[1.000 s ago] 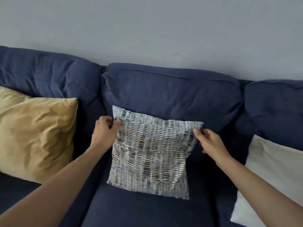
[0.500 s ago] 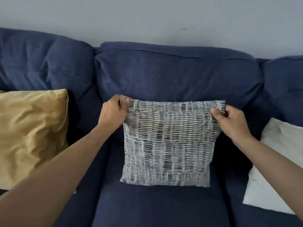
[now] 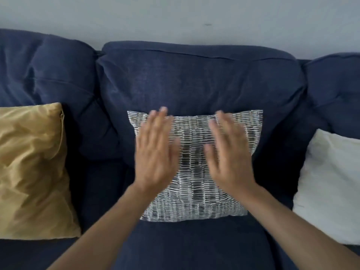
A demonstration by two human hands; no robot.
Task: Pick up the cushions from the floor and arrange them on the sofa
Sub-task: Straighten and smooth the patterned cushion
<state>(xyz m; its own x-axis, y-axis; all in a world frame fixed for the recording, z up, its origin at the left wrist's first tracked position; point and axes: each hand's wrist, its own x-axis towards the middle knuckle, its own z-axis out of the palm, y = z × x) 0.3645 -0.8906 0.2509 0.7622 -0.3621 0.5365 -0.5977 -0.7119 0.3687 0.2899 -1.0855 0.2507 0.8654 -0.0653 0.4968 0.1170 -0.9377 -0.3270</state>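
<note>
Lighting: soft, even, cool daylight; source not seen. Glare: none. Shadows: deep ones are cast between the sofa (image 3: pixel 194 84) cushions and beside the patterned cushion (image 3: pixel 194 172). A mild sheen is seen on the gold cushion (image 3: pixel 31 168). Blur: left hand (image 3: pixel 155 151) and right hand (image 3: pixel 228 152) are smeared by motion. Distortion: wide-angle bowing is noted along the sofa's top edge.

Left hand (image 3: pixel 155 151), right hand (image 3: pixel 229 152) flat, fingers spread, palms down, blurred

Three cushions: one patterned cushion (image 3: pixel 196 172), one gold cushion (image 3: pixel 33 172), one white cushion (image 3: pixel 329 188); one sofa (image 3: pixel 194 78); two hands
</note>
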